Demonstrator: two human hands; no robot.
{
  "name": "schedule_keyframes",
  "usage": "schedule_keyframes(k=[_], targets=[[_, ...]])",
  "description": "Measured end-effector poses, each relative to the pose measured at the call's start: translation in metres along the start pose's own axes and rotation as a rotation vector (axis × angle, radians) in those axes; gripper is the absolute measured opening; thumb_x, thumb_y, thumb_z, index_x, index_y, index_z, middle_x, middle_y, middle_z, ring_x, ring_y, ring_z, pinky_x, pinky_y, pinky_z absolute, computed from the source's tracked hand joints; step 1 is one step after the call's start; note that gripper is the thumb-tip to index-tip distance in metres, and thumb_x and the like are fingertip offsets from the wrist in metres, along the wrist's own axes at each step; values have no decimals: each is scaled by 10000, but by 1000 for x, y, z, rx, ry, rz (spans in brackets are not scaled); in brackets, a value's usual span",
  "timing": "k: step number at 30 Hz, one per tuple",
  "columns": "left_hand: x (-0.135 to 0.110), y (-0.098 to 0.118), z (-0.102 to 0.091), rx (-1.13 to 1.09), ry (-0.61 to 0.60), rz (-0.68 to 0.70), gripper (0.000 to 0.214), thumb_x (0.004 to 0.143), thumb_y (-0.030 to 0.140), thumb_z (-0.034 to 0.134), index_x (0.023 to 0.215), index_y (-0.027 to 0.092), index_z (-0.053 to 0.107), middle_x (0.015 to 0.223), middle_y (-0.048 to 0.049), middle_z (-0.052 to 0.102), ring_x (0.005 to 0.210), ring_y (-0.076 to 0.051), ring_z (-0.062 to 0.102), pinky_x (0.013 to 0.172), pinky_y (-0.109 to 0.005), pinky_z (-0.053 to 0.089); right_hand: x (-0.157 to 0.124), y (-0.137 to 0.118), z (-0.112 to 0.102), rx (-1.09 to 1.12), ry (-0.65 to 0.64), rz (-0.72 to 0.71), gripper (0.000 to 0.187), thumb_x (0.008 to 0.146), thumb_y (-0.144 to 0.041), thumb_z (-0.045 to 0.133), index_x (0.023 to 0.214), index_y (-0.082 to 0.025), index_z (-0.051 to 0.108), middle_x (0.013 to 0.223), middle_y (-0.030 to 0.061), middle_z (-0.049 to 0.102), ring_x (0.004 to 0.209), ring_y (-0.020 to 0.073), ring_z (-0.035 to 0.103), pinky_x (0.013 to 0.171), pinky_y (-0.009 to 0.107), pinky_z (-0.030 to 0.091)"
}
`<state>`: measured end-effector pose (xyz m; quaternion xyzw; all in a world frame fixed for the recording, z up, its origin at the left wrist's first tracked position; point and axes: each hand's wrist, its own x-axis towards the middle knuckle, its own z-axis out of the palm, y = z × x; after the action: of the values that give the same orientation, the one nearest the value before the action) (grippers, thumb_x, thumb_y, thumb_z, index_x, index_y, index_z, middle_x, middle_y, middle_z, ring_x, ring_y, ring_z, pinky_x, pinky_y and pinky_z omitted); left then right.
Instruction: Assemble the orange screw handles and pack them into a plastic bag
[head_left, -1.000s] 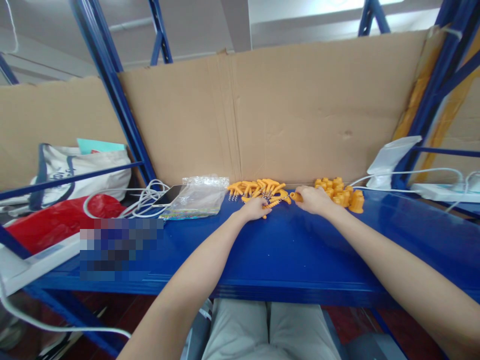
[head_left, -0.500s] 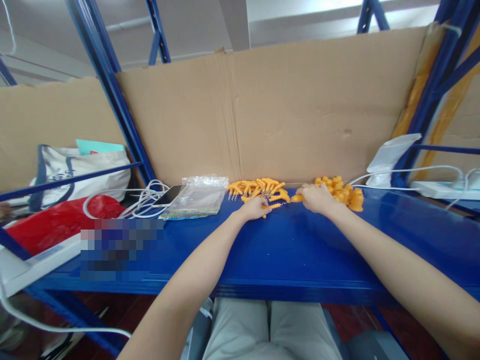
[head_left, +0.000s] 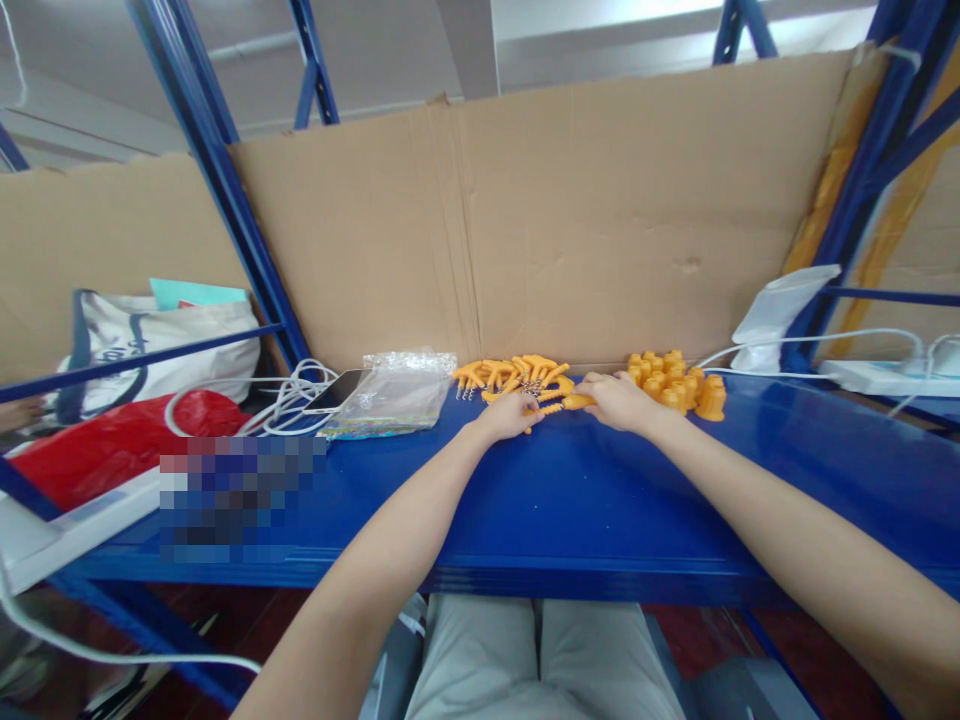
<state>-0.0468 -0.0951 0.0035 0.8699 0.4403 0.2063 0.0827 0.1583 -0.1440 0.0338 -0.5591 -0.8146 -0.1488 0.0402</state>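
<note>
My left hand (head_left: 511,418) is closed on the handle of an orange-yellow corkscrew (head_left: 553,408), whose spiral points to the right. Facing it, my right hand (head_left: 621,402) grips an orange-yellow plastic sleeve (head_left: 577,401). The sleeve now covers much of the spiral's end, though how deep the tip goes is hidden. Behind my left hand lies a pile of corkscrews (head_left: 517,374) with orange-yellow handles and metal spirals. Several more bell-shaped sleeves (head_left: 710,398) are grouped just right of my right hand.
Clear plastic bags (head_left: 405,395) and a dark phone (head_left: 343,390) lie left on the blue table (head_left: 540,510), beside white cables (head_left: 296,400) and a red bag (head_left: 135,445). A cardboard wall (head_left: 600,220) closes the back. At right stands a white pouch (head_left: 780,320).
My right hand has moved left with the sleeve, over the corkscrew's spiral, so the gap between them has closed. My left hand has stayed nearly in place.
</note>
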Motion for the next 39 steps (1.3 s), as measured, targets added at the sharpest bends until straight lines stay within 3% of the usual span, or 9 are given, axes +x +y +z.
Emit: schedule_keyframes(k=[2, 5, 11, 19, 28, 39], targets=[[-1, -1, 0, 20, 24, 34, 149, 823, 306, 594, 810, 188, 684, 645, 6, 614, 675, -155, 586, 678, -253, 443, 2, 0, 2, 20, 27, -70, 379, 881, -158, 453, 1222, -217, 606, 1151, 117, 613, 1012, 245, 607, 843, 356, 417], [-2, -1, 0, 101, 94, 98, 135, 825, 290, 604, 823, 186, 690, 869, -40, 633, 803, -175, 607, 766, -289, 474, 4, 3, 5, 37, 67, -110, 389, 885, -151, 452, 1239, -216, 599, 1123, 109, 617, 978, 226, 618, 784, 309, 434], [-6, 3, -5, 209, 153, 133, 158, 867, 254, 541, 932, 196, 672, 1142, -59, 583, 983, -201, 606, 878, -328, 489, 8, 11, 16, 134, 138, -184, 375, 867, -136, 486, 1203, -214, 632, 1044, 99, 645, 932, 213, 640, 774, 290, 464], [-6, 6, -8, 248, 181, 108, 147, 859, 172, 510, 940, 176, 632, 1026, -75, 651, 987, -224, 609, 864, -345, 498, 10, 10, 19, 283, 144, -211, 394, 884, -174, 474, 1257, -156, 600, 1099, 135, 655, 1021, 239, 625, 899, 341, 459], [-7, 9, -8, 279, 197, 106, 133, 859, 162, 504, 923, 172, 620, 1015, -85, 647, 977, -231, 607, 862, -356, 500, 18, 14, 31, 433, 187, -222, 366, 877, -217, 481, 1207, -165, 630, 1148, 122, 668, 1096, 247, 603, 964, 374, 452], [-10, 22, -9, 298, 186, 15, 234, 886, 136, 462, 1081, 161, 590, 1134, -103, 594, 1052, -241, 591, 897, -357, 486, 18, 14, 33, 390, 296, -242, 392, 880, -226, 486, 1252, -176, 599, 1177, 124, 645, 1111, 263, 592, 962, 419, 461]])
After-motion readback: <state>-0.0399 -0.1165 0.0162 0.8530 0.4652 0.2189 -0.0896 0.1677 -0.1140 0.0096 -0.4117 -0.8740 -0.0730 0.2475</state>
